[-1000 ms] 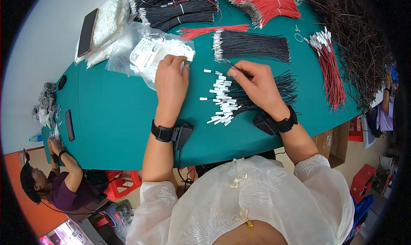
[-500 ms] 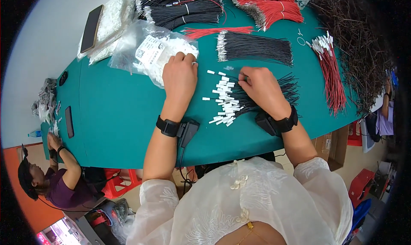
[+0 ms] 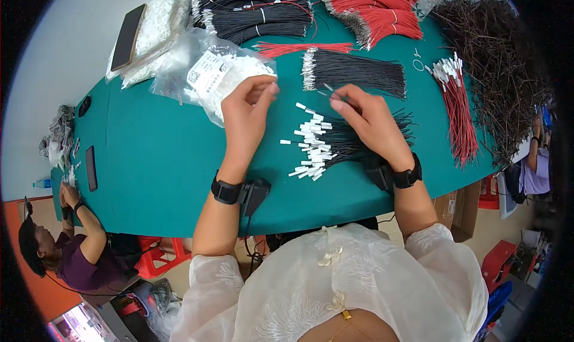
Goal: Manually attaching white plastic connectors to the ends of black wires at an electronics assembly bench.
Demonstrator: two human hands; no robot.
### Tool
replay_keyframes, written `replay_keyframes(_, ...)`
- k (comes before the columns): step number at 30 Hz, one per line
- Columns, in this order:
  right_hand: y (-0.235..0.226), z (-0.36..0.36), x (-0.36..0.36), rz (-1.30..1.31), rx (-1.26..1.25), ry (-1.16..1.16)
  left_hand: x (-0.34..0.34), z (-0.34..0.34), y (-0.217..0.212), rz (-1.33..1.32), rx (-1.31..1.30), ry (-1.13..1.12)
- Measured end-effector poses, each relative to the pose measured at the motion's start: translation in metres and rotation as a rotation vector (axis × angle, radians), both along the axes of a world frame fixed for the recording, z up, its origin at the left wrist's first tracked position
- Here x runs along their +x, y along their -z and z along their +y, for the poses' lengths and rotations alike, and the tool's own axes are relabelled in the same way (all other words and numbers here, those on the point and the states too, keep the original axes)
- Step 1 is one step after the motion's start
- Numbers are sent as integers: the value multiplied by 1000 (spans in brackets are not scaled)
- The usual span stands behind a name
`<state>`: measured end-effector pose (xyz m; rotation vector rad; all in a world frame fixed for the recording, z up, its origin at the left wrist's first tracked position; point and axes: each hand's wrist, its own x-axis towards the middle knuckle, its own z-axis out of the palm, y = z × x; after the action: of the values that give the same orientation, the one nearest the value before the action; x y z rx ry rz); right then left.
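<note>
My right hand (image 3: 368, 118) is closed in a pinch on thin wires, whose metal-tipped ends poke out to the left of the fingertips. Beside the bag of white plastic connectors (image 3: 230, 73), my left hand (image 3: 245, 106) is raised with thumb and forefinger drawn together. Whatever they hold, if anything, is too small to make out. Just below the hands lies a loose pile of black wires (image 3: 344, 143) with white connector housings (image 3: 314, 142) on their left ends. A bundle of black wires (image 3: 359, 73) with bare metal terminals lies beyond my right hand.
Black wire bundles (image 3: 257, 19) and red wire bundles (image 3: 382, 13) line the far edge. Red wires with white connectors (image 3: 457, 115) lie at right, beside a dark tangled heap (image 3: 490, 61). A phone (image 3: 128, 37) rests on bags at left. Another person (image 3: 72, 246) sits at the table's left.
My left hand has lifted off the bag and turned, its thumb and forefinger now showing. My right hand has risen slightly from the pile, with wire tips now visible at its fingers.
</note>
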<state>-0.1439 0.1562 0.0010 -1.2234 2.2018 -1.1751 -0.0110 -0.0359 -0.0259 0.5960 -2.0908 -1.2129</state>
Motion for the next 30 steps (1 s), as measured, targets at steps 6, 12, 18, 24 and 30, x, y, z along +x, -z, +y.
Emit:
replay_keyframes(6, 15, -2, -2, -479, -187, -38, -1, 23, -12, 155, 780, 265)
replay_keyframes(12, 14, -5, 4, -453, -167, -46, 0, 30, -14, 105, 682, 309)
replay_keyframes(18, 15, -6, 8, -462, -177, -70, -1, 32, -10, 99, 658, 283)
replay_keyframes(24, 9, -4, 9, -473, -140, -53, -1, 30, -8, 100, 635, 276)
replay_keyframes(30, 10, -4, 10, -506, -157, -75, -1, 31, -9, 106, 641, 274)
